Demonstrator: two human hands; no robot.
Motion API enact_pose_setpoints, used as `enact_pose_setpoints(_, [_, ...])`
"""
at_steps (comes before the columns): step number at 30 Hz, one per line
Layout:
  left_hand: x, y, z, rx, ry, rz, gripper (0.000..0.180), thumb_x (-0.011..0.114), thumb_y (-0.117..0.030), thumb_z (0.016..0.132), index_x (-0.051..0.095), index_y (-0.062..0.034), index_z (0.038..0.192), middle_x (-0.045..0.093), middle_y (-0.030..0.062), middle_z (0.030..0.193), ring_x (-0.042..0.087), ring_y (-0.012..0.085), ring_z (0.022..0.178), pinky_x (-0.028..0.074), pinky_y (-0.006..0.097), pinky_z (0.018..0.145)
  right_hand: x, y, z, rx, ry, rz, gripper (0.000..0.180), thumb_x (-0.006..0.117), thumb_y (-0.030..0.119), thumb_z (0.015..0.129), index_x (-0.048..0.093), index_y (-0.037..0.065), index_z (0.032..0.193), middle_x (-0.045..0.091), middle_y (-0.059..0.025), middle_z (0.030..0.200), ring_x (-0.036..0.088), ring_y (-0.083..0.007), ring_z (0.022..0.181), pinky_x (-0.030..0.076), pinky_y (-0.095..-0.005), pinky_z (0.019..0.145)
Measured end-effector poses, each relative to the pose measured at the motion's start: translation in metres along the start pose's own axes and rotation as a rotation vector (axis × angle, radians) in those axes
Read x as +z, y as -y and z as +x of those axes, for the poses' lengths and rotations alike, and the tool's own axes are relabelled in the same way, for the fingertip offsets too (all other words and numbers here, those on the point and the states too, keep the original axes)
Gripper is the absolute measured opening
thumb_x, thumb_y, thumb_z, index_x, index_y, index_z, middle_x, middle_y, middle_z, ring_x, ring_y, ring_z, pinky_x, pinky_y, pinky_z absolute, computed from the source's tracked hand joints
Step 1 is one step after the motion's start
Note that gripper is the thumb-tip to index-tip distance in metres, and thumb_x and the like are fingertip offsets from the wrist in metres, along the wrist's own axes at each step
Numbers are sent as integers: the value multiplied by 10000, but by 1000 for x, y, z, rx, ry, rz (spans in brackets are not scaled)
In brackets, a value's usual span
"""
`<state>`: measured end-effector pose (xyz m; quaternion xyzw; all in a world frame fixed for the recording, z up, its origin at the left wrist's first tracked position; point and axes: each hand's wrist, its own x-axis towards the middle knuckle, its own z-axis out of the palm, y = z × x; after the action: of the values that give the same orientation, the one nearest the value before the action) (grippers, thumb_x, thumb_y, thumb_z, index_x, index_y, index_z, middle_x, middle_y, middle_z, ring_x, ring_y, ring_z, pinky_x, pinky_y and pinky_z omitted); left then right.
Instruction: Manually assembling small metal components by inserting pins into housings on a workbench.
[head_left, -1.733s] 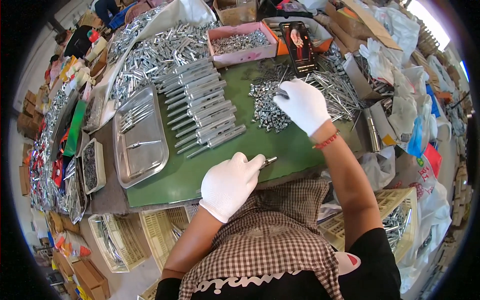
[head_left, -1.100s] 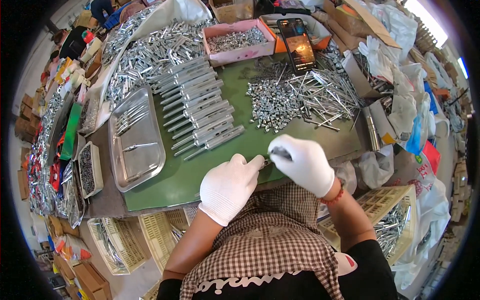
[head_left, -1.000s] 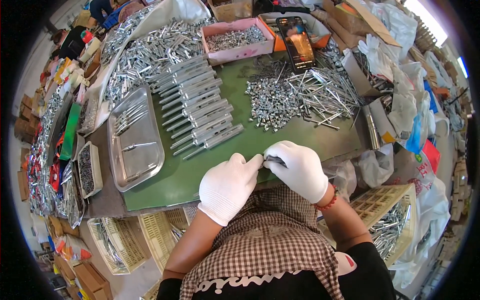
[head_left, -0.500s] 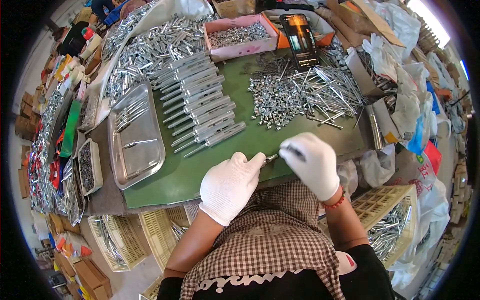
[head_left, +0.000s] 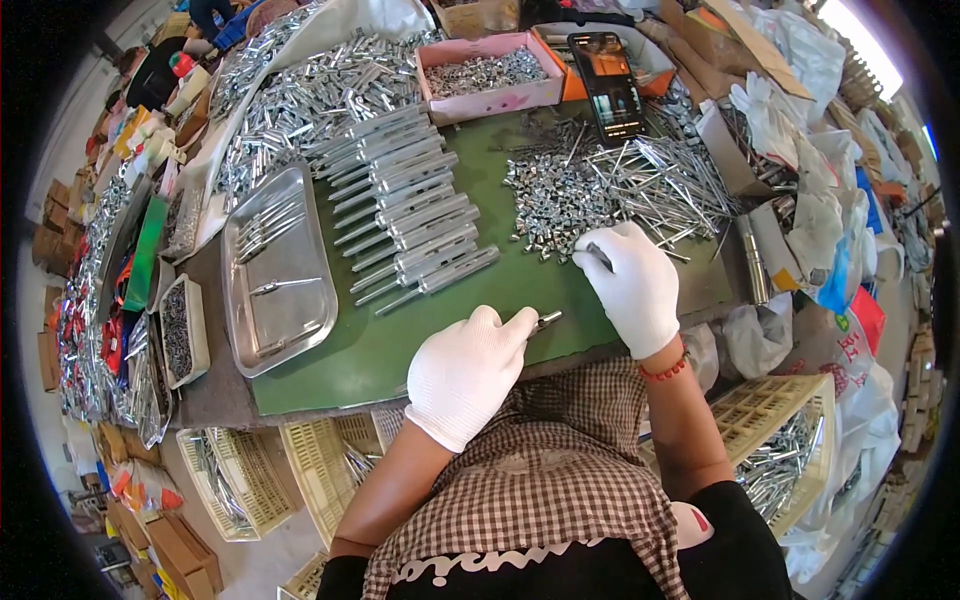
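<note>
Evidently mid-assembly: the left hand [head_left: 465,372] grips a small metal rod [head_left: 546,319] at the surface's near edge, while the right hand [head_left: 632,284] pinches a thin pin [head_left: 598,256] beside the fastener heap [head_left: 610,190]; joining them needs careful alignment.

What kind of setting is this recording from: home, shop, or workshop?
Most likely a small assembly workshop for metal hardware. A green work mat holds a pile of loose metal pins and rows of finished metal pieces; bins of parts crowd around it, and both hands wear white work gloves.

White gloves on both hands, red bead bracelet [head_left: 664,371], checked brown apron [head_left: 545,480], black top.
</note>
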<state>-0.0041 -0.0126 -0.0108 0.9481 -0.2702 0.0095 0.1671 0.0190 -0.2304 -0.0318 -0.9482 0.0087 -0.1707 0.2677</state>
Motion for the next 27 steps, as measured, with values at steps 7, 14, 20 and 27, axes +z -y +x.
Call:
enact_pose_setpoints(7, [0, 2, 1, 17, -13, 4, 168, 638, -196, 902, 660, -226, 1066, 570, 74, 788, 616, 288, 633, 484, 414, 551, 0, -3, -3, -108, 4, -34, 44, 728, 144, 844, 702, 127, 875, 633, -75, 813, 648, -305, 726, 511, -407, 641])
enact_pose_setpoints(14, [-1, 1, 2, 13, -7, -24, 156, 626, -201, 905, 658, -227, 1056, 576, 84, 787, 624, 298, 639, 489, 423, 548, -22, 19, -28, -64, 220, 277, 67, 733, 129, 844, 719, 98, 901, 659, -102, 849, 665, -306, 751, 521, -385, 662])
enact_pose_setpoints(20, [-1, 0, 1, 22, -15, 2, 147, 617, -192, 906, 651, -224, 1046, 577, 87, 780, 622, 303, 627, 488, 423, 542, -13, 26, -33, -209, 208, 244, 99, 722, 101, 807, 709, 120, 903, 664, -81, 863, 661, -316, 775, 533, -403, 676])
enact_pose_setpoints(27, [-3, -1, 2, 25, -7, 11, 133, 611, -193, 910, 646, -216, 1036, 569, 87, 773, 618, 297, 616, 484, 421, 537, -5, 28, -38, -255, 185, 156, 73, 706, 113, 817, 688, 130, 885, 649, -76, 847, 661, -305, 783, 536, -418, 680])
